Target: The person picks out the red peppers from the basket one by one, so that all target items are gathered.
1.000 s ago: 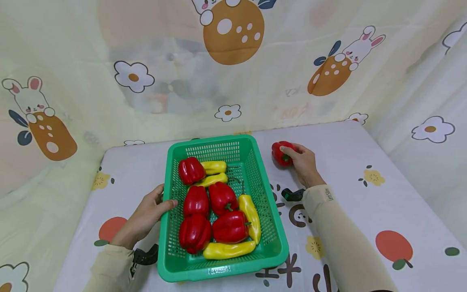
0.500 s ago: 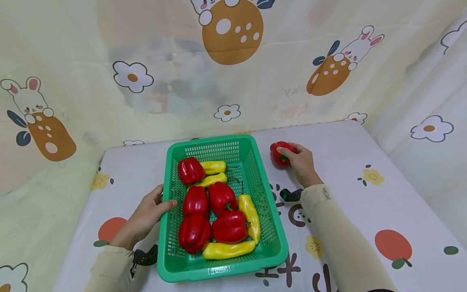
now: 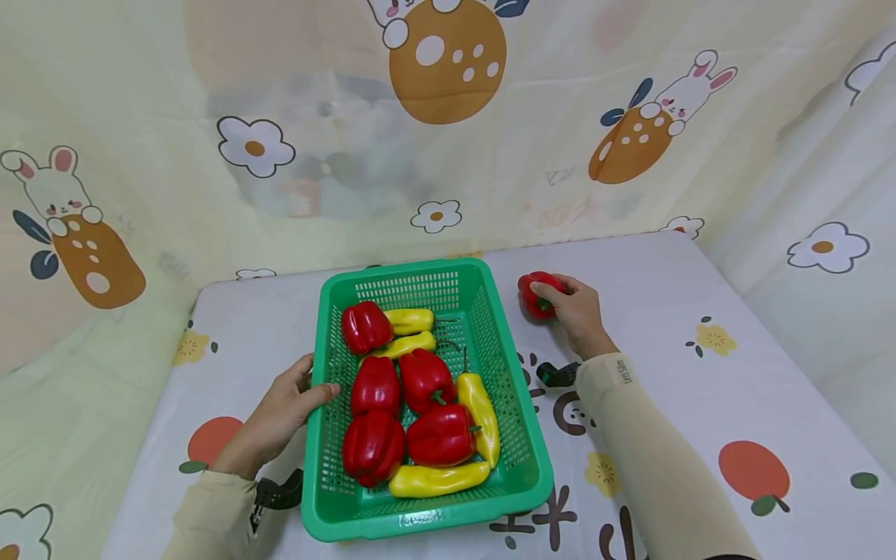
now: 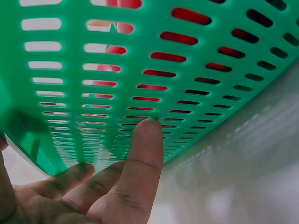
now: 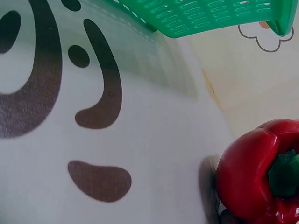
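Note:
A green plastic basket (image 3: 539,474) with slotted walls stands on the table, holding several red bell peppers (image 3: 441,435) and several long yellow peppers (image 3: 439,480). My left hand (image 3: 280,408) grips its left side, thumb over the rim. In the left wrist view, the fingers (image 4: 145,163) lie against the slotted outer wall. Right of the basket's far end, my right hand (image 3: 582,315) holds a single red bell pepper (image 3: 533,294), thumb on the near side; its other fingers are mostly hidden. That pepper's green stem (image 5: 285,175) shows at the edge of the right wrist view.
A pale printed cloth (image 3: 672,420) covers the table. Behind it hangs a curtain (image 3: 336,233) with rabbit and flower prints, which also runs along both sides. Black wrist straps (image 3: 280,491) sit at both cuffs.

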{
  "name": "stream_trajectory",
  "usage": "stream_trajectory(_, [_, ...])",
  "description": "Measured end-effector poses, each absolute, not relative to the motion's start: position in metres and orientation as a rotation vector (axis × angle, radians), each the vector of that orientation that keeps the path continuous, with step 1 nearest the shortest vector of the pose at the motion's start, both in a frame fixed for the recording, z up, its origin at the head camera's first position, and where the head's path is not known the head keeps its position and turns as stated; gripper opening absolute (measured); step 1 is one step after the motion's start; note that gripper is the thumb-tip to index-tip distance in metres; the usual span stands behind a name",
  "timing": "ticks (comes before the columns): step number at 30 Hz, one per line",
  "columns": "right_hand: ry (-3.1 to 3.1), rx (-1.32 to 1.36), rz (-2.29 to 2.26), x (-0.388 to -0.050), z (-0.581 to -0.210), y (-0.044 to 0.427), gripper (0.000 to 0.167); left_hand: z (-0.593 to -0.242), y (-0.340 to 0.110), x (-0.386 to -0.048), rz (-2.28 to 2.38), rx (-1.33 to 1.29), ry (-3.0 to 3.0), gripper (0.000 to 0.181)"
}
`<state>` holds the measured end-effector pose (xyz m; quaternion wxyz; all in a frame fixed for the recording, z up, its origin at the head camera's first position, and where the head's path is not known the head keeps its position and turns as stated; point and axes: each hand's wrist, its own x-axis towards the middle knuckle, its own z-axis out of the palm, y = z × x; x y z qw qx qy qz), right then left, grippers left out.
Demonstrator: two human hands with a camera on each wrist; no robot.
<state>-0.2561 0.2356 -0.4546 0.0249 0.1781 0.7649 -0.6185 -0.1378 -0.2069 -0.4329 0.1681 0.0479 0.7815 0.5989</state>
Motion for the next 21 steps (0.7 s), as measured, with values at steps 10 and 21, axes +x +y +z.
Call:
stream_trajectory(10, [2.364, 0.547, -1.866, -0.255, -0.453, 0.241, 0.069, -0.433, -0.206, -0.138, 1.703, 0.136, 2.229, 0.066])
stream_trajectory(21, [2.336, 0.516, -1.827, -0.256, -0.453, 0.248, 0.072, -0.433, -0.206, -0.137, 1.717, 0.14, 2.209, 0.065])
